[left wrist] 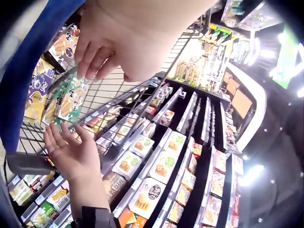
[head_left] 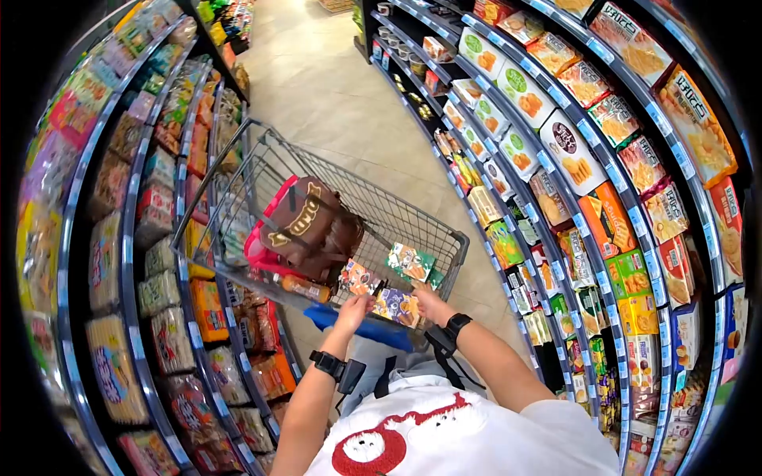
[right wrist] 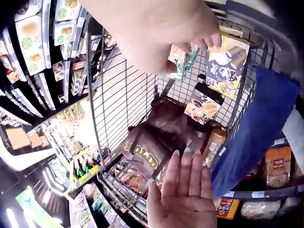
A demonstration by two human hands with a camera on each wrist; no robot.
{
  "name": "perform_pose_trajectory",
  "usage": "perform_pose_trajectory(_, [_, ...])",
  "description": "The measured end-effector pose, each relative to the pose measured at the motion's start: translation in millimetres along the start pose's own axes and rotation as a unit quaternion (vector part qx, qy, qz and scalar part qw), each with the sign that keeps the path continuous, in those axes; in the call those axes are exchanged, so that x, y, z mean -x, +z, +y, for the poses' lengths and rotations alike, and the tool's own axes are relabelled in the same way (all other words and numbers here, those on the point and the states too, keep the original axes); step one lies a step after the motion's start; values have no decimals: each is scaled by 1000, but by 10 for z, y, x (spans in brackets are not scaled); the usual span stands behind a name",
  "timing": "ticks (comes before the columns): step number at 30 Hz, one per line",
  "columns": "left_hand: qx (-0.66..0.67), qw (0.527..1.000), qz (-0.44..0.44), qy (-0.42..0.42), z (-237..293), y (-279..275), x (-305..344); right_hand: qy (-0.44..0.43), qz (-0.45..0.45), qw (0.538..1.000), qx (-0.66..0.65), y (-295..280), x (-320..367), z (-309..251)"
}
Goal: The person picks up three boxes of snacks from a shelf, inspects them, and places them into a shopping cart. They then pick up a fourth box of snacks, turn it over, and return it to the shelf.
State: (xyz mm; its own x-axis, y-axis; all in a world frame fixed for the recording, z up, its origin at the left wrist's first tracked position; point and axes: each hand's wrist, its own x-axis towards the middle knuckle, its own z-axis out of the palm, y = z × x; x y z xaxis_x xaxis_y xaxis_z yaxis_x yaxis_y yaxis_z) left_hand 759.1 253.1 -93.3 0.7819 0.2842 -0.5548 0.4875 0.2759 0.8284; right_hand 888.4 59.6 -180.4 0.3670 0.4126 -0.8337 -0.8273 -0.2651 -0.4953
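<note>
Wire cart (head_left: 238, 182) holds the purple snack pack (head_left: 397, 307) at its near end, between both hands. The left hand (head_left: 353, 312) and right hand (head_left: 432, 305) hover just beside it, grip slack, fingers apart, holding nothing. I'd lift straight up, clear of the cart.

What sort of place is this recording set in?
Most likely a supermarket snack aisle: shelves of boxed biscuits line both sides with price strips along their edges, and a wire shopping cart holds snack packs.
</note>
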Motion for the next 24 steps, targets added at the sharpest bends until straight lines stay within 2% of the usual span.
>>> perform_pose_trajectory(1, [-32,999,8,-14,-31,-30,-135,17,23,995,-99,307,808,-447])
perform_pose_trajectory(2, [-64,997,15,-29,-65,-60,-266,67,-27,990,-123,-27,-260,145])
perform_pose_trajectory(4, [-148,987,-27,-50,-672,-327,-838,75,33,990,-114,130,-163,48])
perform_pose_trajectory(6, [-244,964,-7,-108,-911,-411,-1081,49,125,990,-51,183,-283,186])
perform_pose_trajectory(7, [-181,972,-38,-142,-855,-405,-1085,54,34,996,-62,-29,-577,468])
perform_pose_trajectory(8, [-117,975,-68,-176,-730,-408,-1032,85,111,988,-69,40,-633,507])
perform_pose_trajectory(9, [-54,971,-96,-210,-677,-429,-1032,83,145,980,-112,106,-600,494])
perform_pose_trajectory(10, [-172,944,-154,-234,-823,-536,-1164,80,179,968,-155,129,-599,510])
perform_pose_trajectory(11, [-221,934,-184,-212,-1009,-578,-1225,125,142,971,-143,100,-614,492])
perform_pose_trajectory(12, [-180,927,-159,-286,-1134,-572,-1279,123,164,969,-138,145,-588,456])
perform_pose_trajectory(13, [-186,918,-157,-313,-1023,-460,-1278,122,198,962,-141,176,-555,370])
perform_pose_trajectory(14, [-260,883,-179,-347,-977,-451,-1295,119,222,959,-134,221,-507,323])
perform_pose_trajectory(16, [-319,844,-205,-380,-832,-309,-1362,145,210,958,-129,162,-581,332])
perform_pose_trajectory(18, [-290,819,-262,-419,-472,-204,-1383,153,215,957,-119,144,-668,400])
perform_pose_trajectory(20, [-235,832,-261,-429,-690,-251,-1422,143,233,954,-121,200,-668,428])
perform_pose_trajectory(21, [-255,880,-199,-348,-884,-217,-1408,138,248,953,-110,236,-686,457])
perform_pose_trajectory(24, [-211,889,-161,-372,-773,-113,-1382,155,270,943,-116,313,-642,377])
